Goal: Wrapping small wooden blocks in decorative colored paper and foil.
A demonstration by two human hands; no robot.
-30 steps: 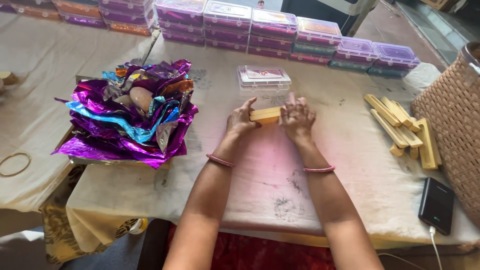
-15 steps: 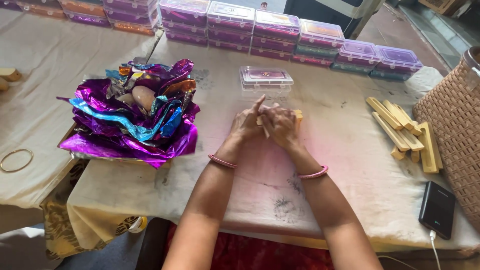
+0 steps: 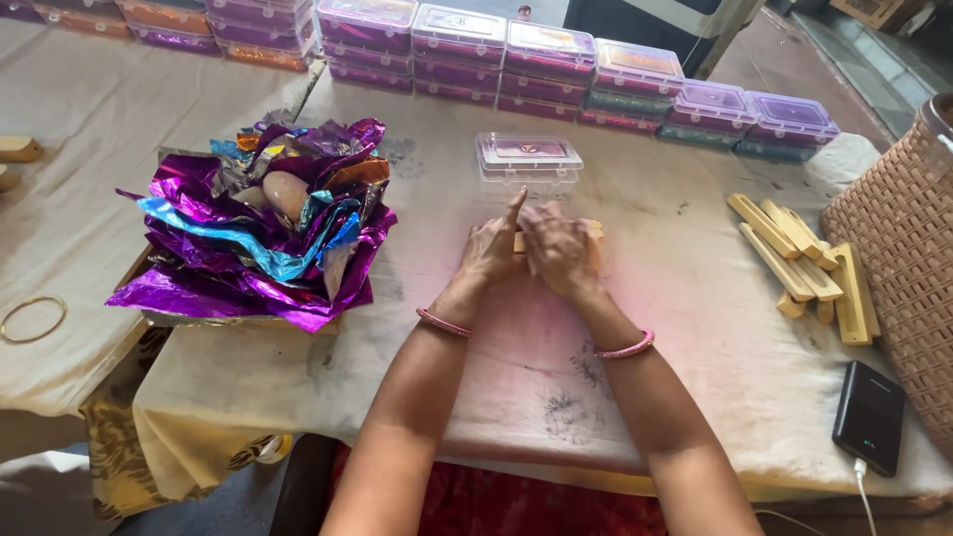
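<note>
both hands [image 3: 526, 253] on wooden block [image 3: 592, 229], stained cloth-covered table [image 3: 516, 387]

Soft, even daylight fills the sharp frame, with glare on the crinkled foil sheets [image 3: 260, 233] and mild wide-angle bending at the edges.

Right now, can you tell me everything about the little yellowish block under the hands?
The yellowish block looks like a pale, wood-coloured bar lying flat on the white table cloth. Most of it is hidden: the left hand and right hand both press on it, so only its right end and a bit between the hands show. It sits just in front of the clear plastic box, apart from it.
</note>
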